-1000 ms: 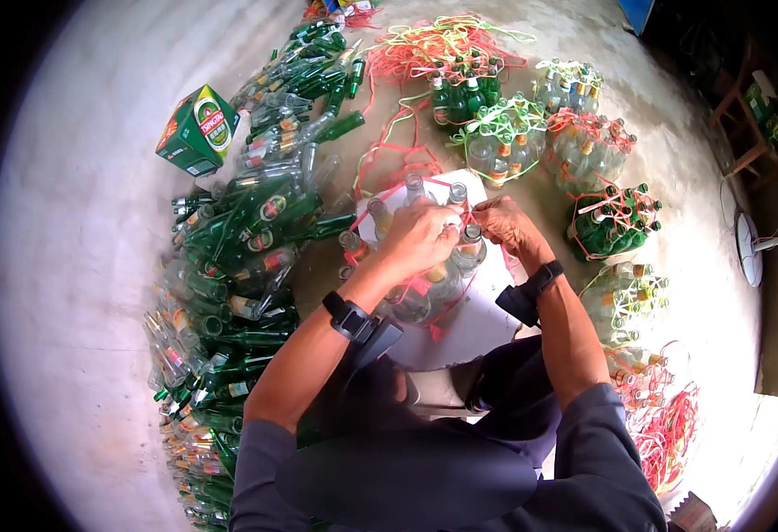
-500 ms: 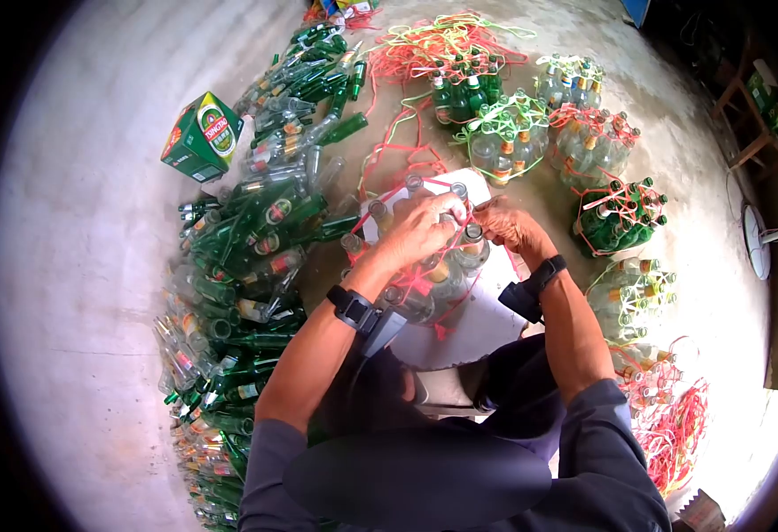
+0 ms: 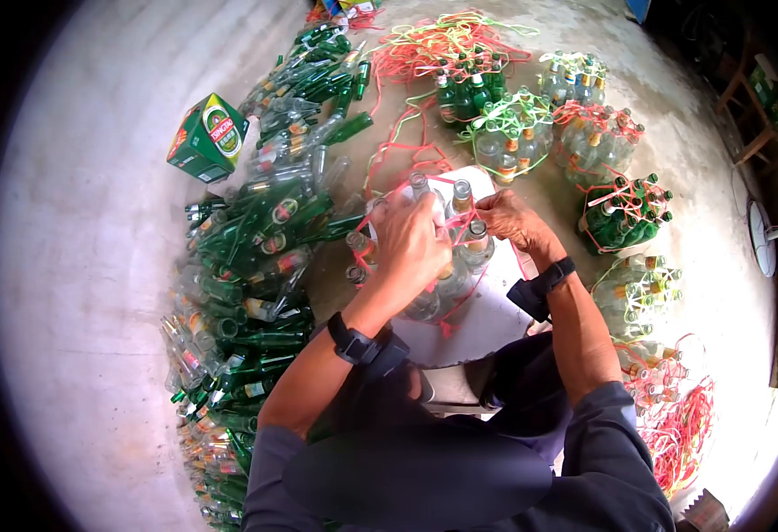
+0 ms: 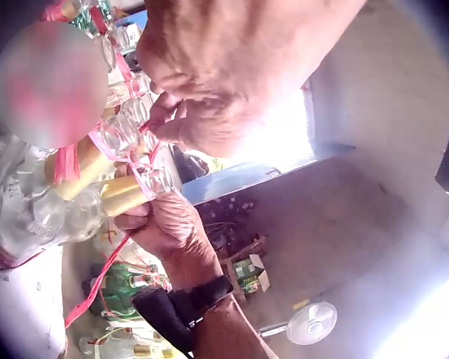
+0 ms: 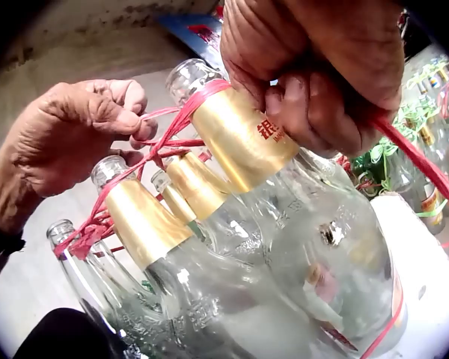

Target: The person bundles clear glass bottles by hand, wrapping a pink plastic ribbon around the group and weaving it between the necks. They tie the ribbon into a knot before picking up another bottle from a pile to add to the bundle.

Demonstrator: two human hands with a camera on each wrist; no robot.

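Clear glass bottles with gold neck labels [image 5: 243, 138] stand grouped on a white board [image 3: 460, 332], red-pink twine [image 5: 185, 112] looped round their necks. On the left side of the group, the left hand [image 3: 416, 244] pinches a strand of twine between thumb and finger, seen best in the right wrist view [image 5: 75, 134]. The right hand [image 3: 520, 226] is at the bottle necks on the right; in the right wrist view its curled fingers [image 5: 314, 112] grip the twine, whose tail runs out to the right.
Loose green and clear bottles [image 3: 274, 222] cover the floor on the left, beside a green carton [image 3: 209, 137]. Tied bottle bundles [image 3: 624, 213] line the right. Tangled twine lies at the top [image 3: 442, 44] and lower right [image 3: 677, 434]. A fan [image 3: 762, 238] stands far right.
The left hand has turned and moved slightly down, its back now more over the bottles. The right hand stays by the right bottle necks, while the whole head view has shifted slightly.
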